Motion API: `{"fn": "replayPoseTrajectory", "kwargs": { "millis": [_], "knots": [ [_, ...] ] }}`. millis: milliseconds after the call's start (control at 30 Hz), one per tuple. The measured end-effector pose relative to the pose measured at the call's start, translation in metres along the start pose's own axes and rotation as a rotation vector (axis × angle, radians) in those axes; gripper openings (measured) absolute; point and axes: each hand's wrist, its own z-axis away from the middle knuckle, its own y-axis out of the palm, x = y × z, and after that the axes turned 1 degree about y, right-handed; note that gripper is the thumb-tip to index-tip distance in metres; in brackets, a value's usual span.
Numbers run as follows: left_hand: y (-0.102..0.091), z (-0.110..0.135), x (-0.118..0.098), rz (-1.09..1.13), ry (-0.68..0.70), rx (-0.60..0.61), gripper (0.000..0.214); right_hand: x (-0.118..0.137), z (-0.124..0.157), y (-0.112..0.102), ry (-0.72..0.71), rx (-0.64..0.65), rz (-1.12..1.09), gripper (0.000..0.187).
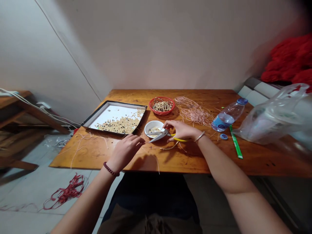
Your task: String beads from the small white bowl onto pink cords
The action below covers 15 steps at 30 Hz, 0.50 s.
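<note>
My right hand (181, 130) grips yellow-handled scissors (162, 135), their blades apart and pointing left. The blades lie over or just in front of a small white bowl (154, 123) with pale beads in it. My left hand (126, 148) is closed in a pinch left of the blade tips. Whatever its fingertips hold is too fine to make out. Below the scissors, a short string of pale beads (169, 148) rests on the wooden table (195, 164). Behind my left hand stands a shallow black-edged tray (104, 113) with loose pale and dark beads (122, 124).
A red basket (162, 113) holds strung beads. Tangled pink cord (195, 112) lies to its right. Farther right are a tilted water bottle (226, 117), its blue-white cap (223, 136), a green packet (236, 143) and a plastic bag (273, 120). Red ribbon (69, 191) lies on the floor.
</note>
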Motion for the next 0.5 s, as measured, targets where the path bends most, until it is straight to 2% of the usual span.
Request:
{"fn": "replayPoseTrajectory", "kwargs": {
  "millis": [233,500],
  "knots": [
    [-0.014,-0.007,-0.001,-0.030,-0.012,-0.101,0.023,0.006,0.001,0.003,-0.055,0.023,0.018,0.052],
    [-0.019,-0.012,-0.009,-0.098,0.030,-0.128,0.019,0.010,0.003,0.008,-0.009,0.047,0.020,0.044]
  ]
}}
